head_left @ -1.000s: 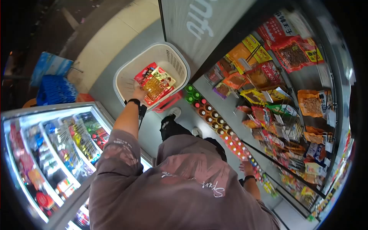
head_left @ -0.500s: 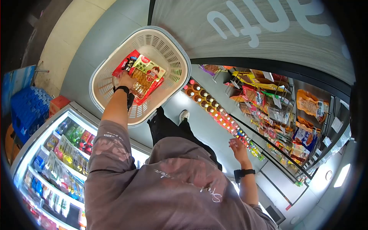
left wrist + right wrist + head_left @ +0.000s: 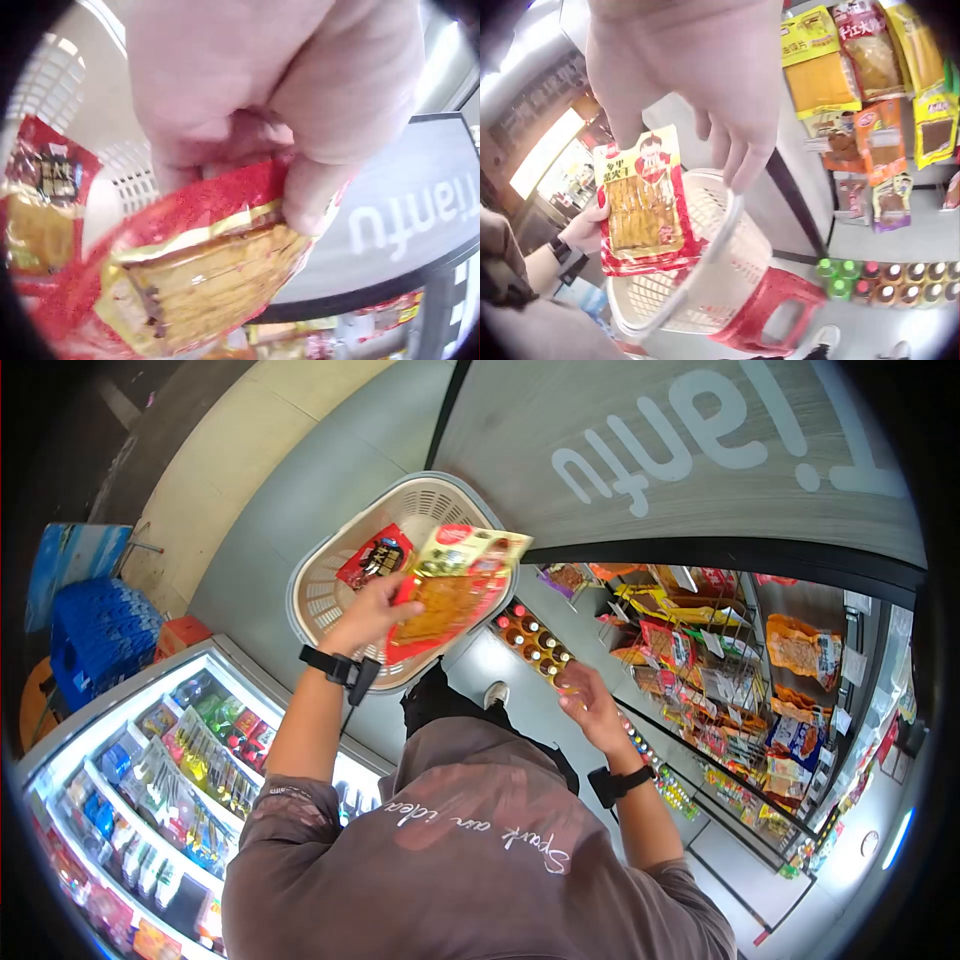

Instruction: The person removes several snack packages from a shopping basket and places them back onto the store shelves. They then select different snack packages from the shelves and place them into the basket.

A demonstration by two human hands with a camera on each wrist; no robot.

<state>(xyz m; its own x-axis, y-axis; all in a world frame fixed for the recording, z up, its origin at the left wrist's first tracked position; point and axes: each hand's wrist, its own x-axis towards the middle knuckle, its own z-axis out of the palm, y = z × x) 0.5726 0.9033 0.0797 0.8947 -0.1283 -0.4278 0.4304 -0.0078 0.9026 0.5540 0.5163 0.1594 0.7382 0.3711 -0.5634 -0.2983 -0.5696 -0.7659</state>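
My left hand (image 3: 372, 620) pinches a flat snack packet (image 3: 455, 595) by its edge and holds it up over the basket. The packet has a cream top with a cartoon child, a red border and a clear window showing yellow-brown strips. In the left wrist view, thumb and fingers grip its red edge. Below, inside the beige plastic basket (image 3: 458, 508), lies a red packet with a black label (image 3: 382, 555). My right hand (image 3: 590, 705) holds nothing; its fingers are loosely bent, to the right of the packet. In the right wrist view it hovers above the packet.
The basket stands on a red stool (image 3: 780, 300). To the left is a lit glass-fronted cooler (image 3: 150, 780); blue crates (image 3: 100, 630) stand behind it. Bottles (image 3: 535, 645) line the floor beside a rack of hanging snacks (image 3: 700, 690). A grey lettered panel (image 3: 690, 510) rises behind.
My left hand was down in the basket at the packets; it has now lifted one up and toward me. My right hand has come inward and forward from the right side.
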